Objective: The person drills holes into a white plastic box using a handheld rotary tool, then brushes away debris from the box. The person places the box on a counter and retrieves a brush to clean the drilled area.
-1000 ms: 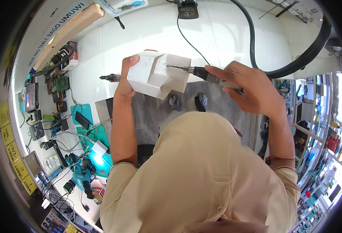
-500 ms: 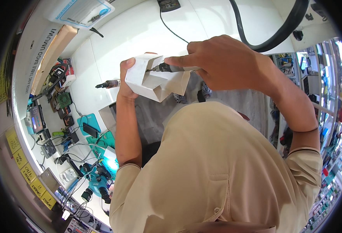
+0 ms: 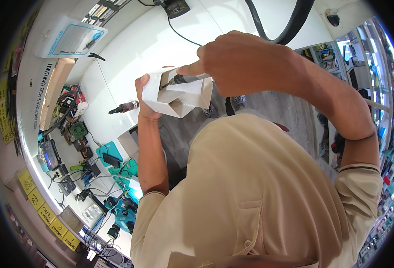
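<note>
Nearest to me is my tan shirt (image 3: 259, 178), with my arms reaching out on both sides. Near me on the left is a blue-green microscope (image 3: 124, 215) with lots of wires around it. Past my tummy I can see my shoes (image 3: 239, 101) down on the grey floor (image 3: 275, 111). A bit farther out, my two hands are busy in front of me. My left hand (image 3: 147, 108) is curled around the left end of a white box (image 3: 151, 92), with the thumb on the far side. The box is up in the air, tipped so its hollow part shows. My right hand (image 3: 239, 63) is pinching a grey and black tool (image 3: 190, 79), one finger stretched along it. The thin metal tip (image 3: 163, 85) points left into the hollow, but I can't tell if it touches the wall inside. Left of the box, well apart from it, a brown tool with a black end (image 3: 124, 107) lies on the white desk (image 3: 130, 60). Farthest away are a black gadget (image 3: 176, 8) with a thin cord (image 3: 182, 35), and a fat black hose (image 3: 292, 29) on the right.
</note>
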Demonstrator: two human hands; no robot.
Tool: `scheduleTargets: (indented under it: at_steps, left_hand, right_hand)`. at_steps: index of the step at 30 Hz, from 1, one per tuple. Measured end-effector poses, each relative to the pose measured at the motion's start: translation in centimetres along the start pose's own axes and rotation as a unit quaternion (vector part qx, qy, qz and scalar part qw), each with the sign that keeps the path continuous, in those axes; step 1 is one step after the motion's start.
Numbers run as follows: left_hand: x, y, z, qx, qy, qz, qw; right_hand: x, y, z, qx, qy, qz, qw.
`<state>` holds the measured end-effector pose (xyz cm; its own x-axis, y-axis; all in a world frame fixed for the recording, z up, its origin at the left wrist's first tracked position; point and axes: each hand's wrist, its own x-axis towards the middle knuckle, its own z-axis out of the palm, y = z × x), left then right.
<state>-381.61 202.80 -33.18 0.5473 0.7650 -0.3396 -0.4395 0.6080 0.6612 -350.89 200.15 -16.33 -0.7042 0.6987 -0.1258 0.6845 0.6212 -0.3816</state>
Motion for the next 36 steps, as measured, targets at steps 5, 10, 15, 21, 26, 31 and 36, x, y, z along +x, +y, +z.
scheduleTargets:
  at_steps: [5,10,15,21,26,31,36]
  left_hand:
    - [-0.3,-0.5,0.2,-0.004,0.029,-0.004,1.000]
    - [-0.5,0.2,0.3,0.002,-0.022,0.012,1.000]
    - [-0.4,0.3,0.3,-0.024,-0.031,0.001,0.999]
    - [-0.4,-0.2,0.3,-0.016,-0.029,-0.005,0.999]
    - [-0.3,-0.2,0.0,0.000,-0.018,-0.006,1.000]
    - [-0.3,-0.4,0.4,-0.014,-0.051,-0.006,0.999]
    - [-0.3,-0.7,0.8,0.016,0.001,0.011,1.000]
  right_hand:
    - [-0.2,0.7,-0.7,-0.024,-0.010,0.025,0.999]
    - [-0.9,1.0,-1.7,0.035,-0.035,-0.002,0.999]
    - [-0.3,0.4,-1.7,0.014,-0.030,0.018,0.999]
    - [-0.4,0.4,-1.8,0.028,-0.058,0.003,0.998]
    - [-0.6,0.5,-1.3,0.026,-0.025,0.003,0.999]
    - [-0.7,0.5,-0.8,0.031,-0.022,0.015,0.999]
    - [-0.9,0.6,-0.6,0.025,-0.018,0.015,0.999]
